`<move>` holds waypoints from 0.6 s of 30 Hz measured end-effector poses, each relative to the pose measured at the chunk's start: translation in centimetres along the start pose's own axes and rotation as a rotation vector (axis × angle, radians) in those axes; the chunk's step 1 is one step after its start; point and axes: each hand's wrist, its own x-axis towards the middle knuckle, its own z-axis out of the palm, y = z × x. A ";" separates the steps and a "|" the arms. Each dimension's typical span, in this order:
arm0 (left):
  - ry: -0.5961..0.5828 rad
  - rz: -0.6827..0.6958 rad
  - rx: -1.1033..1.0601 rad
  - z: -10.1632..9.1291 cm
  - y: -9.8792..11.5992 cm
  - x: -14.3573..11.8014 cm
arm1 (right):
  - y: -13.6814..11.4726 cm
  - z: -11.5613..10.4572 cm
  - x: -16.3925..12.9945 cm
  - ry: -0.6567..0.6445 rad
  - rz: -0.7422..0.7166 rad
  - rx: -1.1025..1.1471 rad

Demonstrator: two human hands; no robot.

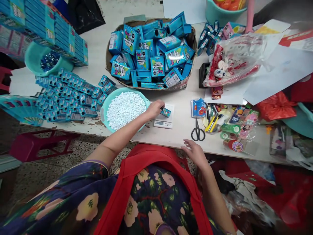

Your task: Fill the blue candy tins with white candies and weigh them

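Two hands over the counter (176,137): left hand (154,108) fingers pinch a small blue box (165,112) resting on the scale (164,120), looks like weighing. Right hand (195,153) lies released at the near edge. Beyond the left fingers, carton of blue boxes (150,54); just left, bowl of white pellets (124,109). Scissors (198,130) just beyond the right fingers. Scale display unobstructed.

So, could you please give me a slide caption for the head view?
Left hand holds a small blue box on a scale, beside a bowl of white pellets.
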 end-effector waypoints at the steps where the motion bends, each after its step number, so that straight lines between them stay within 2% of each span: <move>1: 0.023 -0.014 -0.023 -0.3 0.1 -0.1 | 0.5 0.0 0.2 0.025 0.015 0.005; 5: 0.189 -0.102 -0.110 -1.9 -0.3 -0.7 | 1.8 0.4 1.3 0.104 0.025 -0.056; 7: 0.208 -0.154 -0.120 -2.5 -0.8 -1.1 | 2.6 1.1 1.7 0.101 0.018 -0.075; 10: 0.160 -0.184 -0.106 -2.7 -1.6 -1.8 | 3.8 2.5 2.1 0.071 0.029 -0.037; 13: 0.080 -0.127 -0.052 -2.3 -1.8 -2.2 | 4.9 3.7 3.0 0.084 0.063 0.036; 15: -0.004 -0.044 0.005 -1.8 -1.5 -2.1 | 5.2 4.2 4.0 0.164 0.112 0.021; 18: -0.119 0.095 0.084 -0.6 -1.0 -1.3 | 5.4 4.6 5.4 0.395 0.240 -0.089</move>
